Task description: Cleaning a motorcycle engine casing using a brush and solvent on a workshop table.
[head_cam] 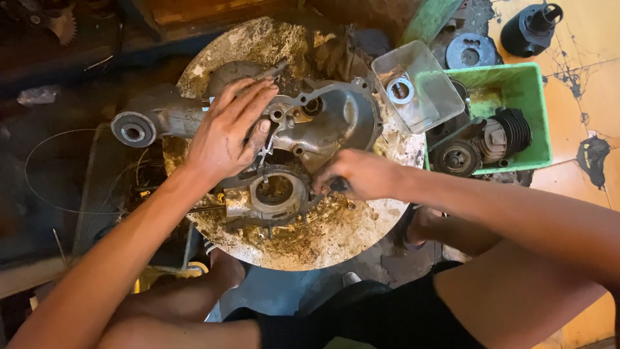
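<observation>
Knees: person crouches at 6 o'clock, both arms reaching up onto the disc (336,239).
Disc: round, caked with dirt and oil; it carries the engine case (323,123).
Right hand (358,174): closed round a dark tool handle (338,185) at the case's 5 o'clock edge; tool tip hidden by the fingers.
Left hand (226,132): fingers spread, palm flat on the case at 10 o'clock, pressing it down.
Case: lies at disc centre, open face up, arm with bushing (134,131) pointing to 9 o'clock.
Done, as judged: cover is off, inside bare; the round housing (274,190) at 6 o'clock shows an empty bore.
Left, as judged: case still grimy; whether any fastener remains under the tool cannot be told.
Clear tub (420,87): at 2 o'clock, holds a ring.
Green bin (510,113): at 3 o'clock, holds a finned cylinder (507,132) and a round part.
Floor, far: more dark parts at 1 o'clock.
</observation>
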